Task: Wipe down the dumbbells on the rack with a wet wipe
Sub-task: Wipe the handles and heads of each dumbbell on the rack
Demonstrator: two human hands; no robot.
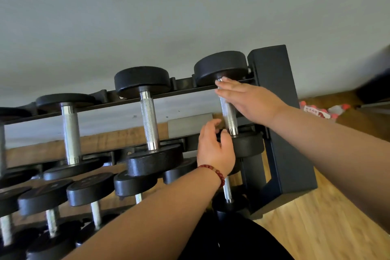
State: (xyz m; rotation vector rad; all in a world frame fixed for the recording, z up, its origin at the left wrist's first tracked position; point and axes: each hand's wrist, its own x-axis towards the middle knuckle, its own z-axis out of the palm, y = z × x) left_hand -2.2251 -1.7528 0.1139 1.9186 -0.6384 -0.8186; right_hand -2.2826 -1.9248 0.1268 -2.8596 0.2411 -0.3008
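Black dumbbells with knurled chrome handles lie across a black rack (280, 116). The rightmost top-row dumbbell (229, 116) has its far head at the back rail. My right hand (249, 101) lies with straight fingers against the upper part of its handle. My left hand (215, 148), with a red bead bracelet at the wrist, curls loosely near the handle's lower end and the near head, and I cannot tell if it grips. No wet wipe shows in either hand.
A second dumbbell (148, 118) and a third (69, 133) lie to the left on the top row, with several smaller ones on the lower row (90, 194). A grey wall rises behind. Wooden floor (316, 228) and red-capped bottles (325, 112) are to the right.
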